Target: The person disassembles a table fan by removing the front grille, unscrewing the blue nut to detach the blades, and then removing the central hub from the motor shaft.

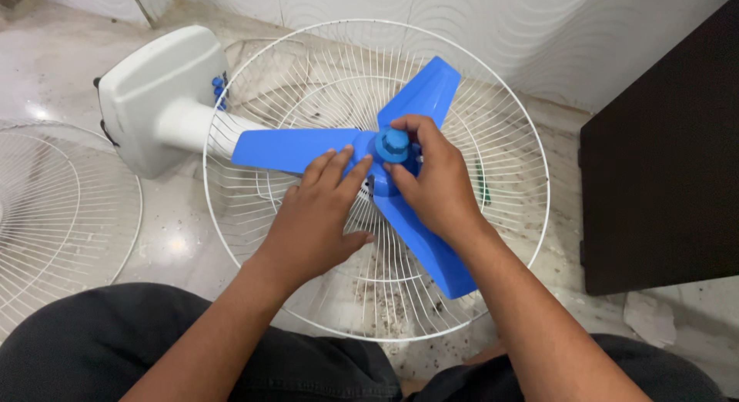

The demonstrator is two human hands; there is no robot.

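Both forearms bare, no sleeves in view. Left hand (312, 217) and right hand (431, 183) carry no rings or watch. Legs in dark trousers (115, 348), possibly denim.

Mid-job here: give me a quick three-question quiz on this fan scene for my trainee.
1. True or false: the right hand has its fingers around the blue cap at the hub of the blue fan blade.
2. Where does the left hand rest? A) flat on the blade by the hub B) on the white motor housing C) on the loose grille
3. How many blade arms show, and what lies under them?

Key:
1. True.
2. A.
3. Three; the white wire rear guard, lying over the floor.
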